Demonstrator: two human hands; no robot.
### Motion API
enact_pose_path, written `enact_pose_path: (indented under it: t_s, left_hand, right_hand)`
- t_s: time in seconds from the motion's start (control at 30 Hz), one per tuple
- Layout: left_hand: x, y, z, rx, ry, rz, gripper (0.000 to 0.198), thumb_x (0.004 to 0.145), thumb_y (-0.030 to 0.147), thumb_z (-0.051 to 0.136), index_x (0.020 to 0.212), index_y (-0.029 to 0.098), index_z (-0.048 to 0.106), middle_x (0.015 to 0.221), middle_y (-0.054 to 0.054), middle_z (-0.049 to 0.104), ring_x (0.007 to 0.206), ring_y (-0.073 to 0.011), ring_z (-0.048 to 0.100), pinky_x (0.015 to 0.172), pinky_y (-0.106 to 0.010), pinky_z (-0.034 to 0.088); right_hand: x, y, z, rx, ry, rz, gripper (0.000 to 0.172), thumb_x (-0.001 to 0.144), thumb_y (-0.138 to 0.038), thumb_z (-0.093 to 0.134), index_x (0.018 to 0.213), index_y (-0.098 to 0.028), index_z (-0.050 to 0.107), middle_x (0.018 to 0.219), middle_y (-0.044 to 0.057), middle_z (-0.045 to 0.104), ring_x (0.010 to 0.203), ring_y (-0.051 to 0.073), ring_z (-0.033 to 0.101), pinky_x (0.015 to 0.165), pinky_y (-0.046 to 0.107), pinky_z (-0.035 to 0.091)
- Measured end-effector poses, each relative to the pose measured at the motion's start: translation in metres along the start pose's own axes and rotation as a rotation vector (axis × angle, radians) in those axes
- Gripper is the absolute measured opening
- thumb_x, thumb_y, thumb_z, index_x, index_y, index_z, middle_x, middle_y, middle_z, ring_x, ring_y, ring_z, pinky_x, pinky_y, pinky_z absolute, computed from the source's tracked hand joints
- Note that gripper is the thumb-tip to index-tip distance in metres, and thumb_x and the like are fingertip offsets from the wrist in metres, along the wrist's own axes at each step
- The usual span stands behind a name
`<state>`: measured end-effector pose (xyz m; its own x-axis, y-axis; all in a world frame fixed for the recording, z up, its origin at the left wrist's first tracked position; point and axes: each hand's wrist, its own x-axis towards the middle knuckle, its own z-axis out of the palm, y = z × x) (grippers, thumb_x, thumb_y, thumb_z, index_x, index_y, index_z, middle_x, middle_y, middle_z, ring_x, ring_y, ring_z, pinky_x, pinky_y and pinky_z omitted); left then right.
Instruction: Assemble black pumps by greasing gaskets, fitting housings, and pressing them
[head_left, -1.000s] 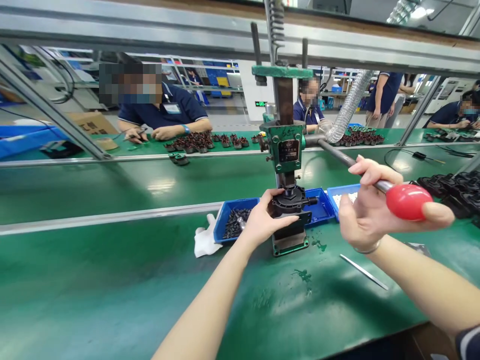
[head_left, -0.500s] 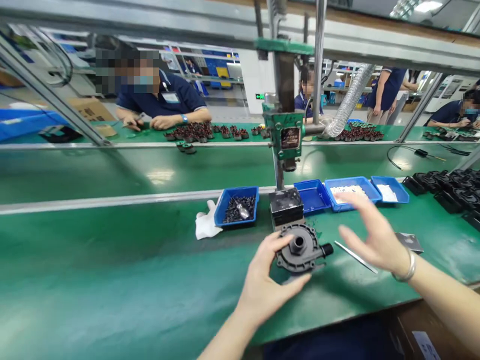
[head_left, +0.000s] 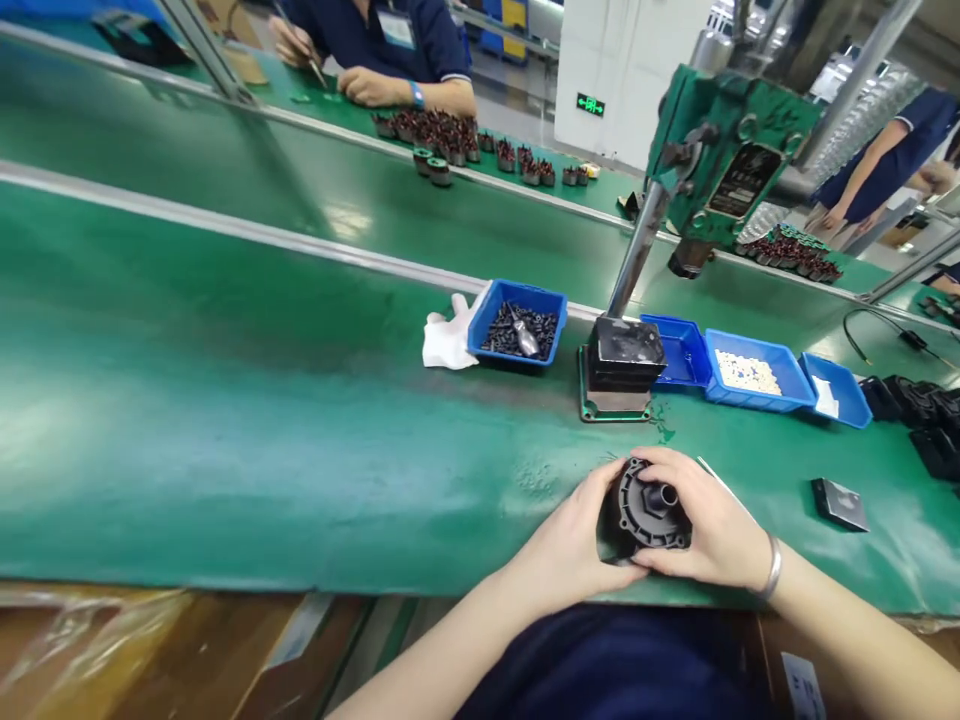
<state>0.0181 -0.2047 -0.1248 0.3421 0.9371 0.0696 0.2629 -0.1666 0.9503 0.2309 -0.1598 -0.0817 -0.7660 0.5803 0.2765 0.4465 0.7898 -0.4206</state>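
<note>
A round black plastic pump housing (head_left: 645,512), with a ribbed rim and a round port facing up, sits between my two hands near the table's front edge. My left hand (head_left: 574,530) is wrapped round its left side. Around its right side curl the fingers of my right hand (head_left: 709,515), which hide the side spout. Behind the housing stands a press with a black block (head_left: 626,355) on its base and a green head (head_left: 731,160) above. A thin metal rod (head_left: 726,482) lies partly behind my right hand.
Blue bins hold black screws (head_left: 517,330) with a metal tool on top, and small white parts (head_left: 750,372). A white glove (head_left: 448,335) touches the screw bin. One small black block (head_left: 840,503) lies at right. Across the bench, a co-worker's hands (head_left: 371,87) are near wound parts (head_left: 442,130).
My right hand has come down from the air onto the housing's right side. The housing has moved toward me, away from the press base. My view has tilted down and turned.
</note>
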Motion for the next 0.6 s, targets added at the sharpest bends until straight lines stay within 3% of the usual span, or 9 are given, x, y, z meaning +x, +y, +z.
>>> enact_pose_path:
  t_s: [0.13, 0.6]
  left_hand:
    - [0.004, 0.0, -0.003, -0.037, 0.005, 0.009, 0.089, 0.061, 0.026, 0.081, 0.139, 0.019, 0.038, 0.143, -0.013, 0.051, 0.13, -0.0283, 0.051, 0.111, -0.044, 0.044]
    - [0.007, 0.002, -0.007, -0.041, -0.02, -0.032, 0.086, 0.056, 0.025, 0.082, 0.133, 0.02, 0.043, 0.13, -0.01, 0.06, 0.116, -0.0294, 0.06, 0.099, -0.044, 0.052]
  right_hand:
    - [0.003, 0.007, 0.002, 0.043, -0.001, -0.039, 0.061, 0.076, -0.045, 0.078, 0.121, -0.019, 0.046, 0.136, 0.019, 0.053, 0.129, 0.028, 0.051, 0.106, 0.046, 0.045]
    - [0.011, 0.015, -0.004, 0.083, -0.055, -0.178, 0.073, 0.076, -0.048, 0.079, 0.131, -0.015, 0.042, 0.139, 0.023, 0.05, 0.134, 0.03, 0.047, 0.11, 0.046, 0.042]
